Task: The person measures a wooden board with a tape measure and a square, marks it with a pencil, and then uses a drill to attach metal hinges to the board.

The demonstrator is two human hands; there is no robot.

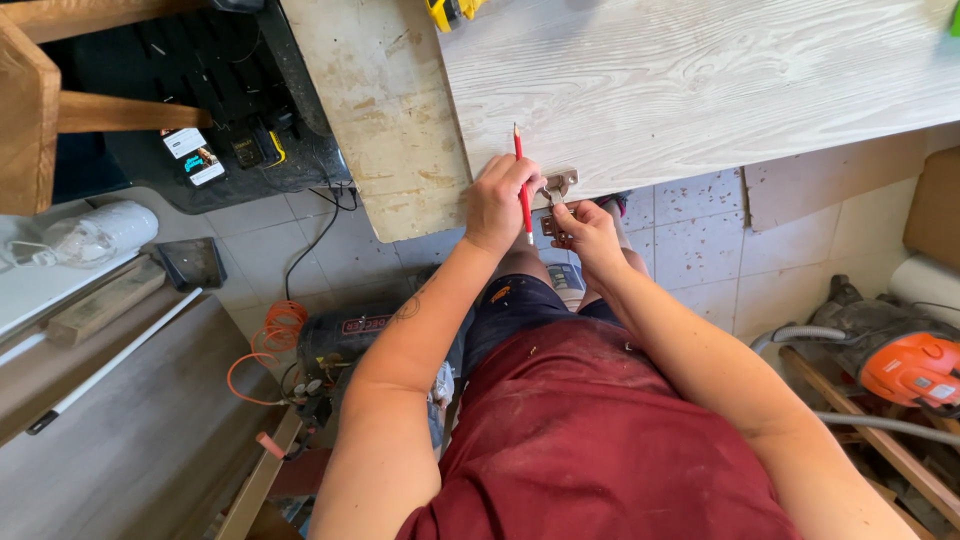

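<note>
Hinge [558, 186] sits at the near edge of the pale board [700, 80] on the counter, right between my two hands. My left hand [497, 203] has its fingers closed around a red pencil [521, 180], tip down just left of the hinge, while my right hand [588, 232] pinches the hinge's lower part from below the board edge.

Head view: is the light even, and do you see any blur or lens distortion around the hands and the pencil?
Head view: soft, even daylight with no hard glare; the left hand, red pencil, metal hinge and right hand are sharp; the wide lens bends the pale wooden panel edge and stretches the forearms at the bottom.
</note>
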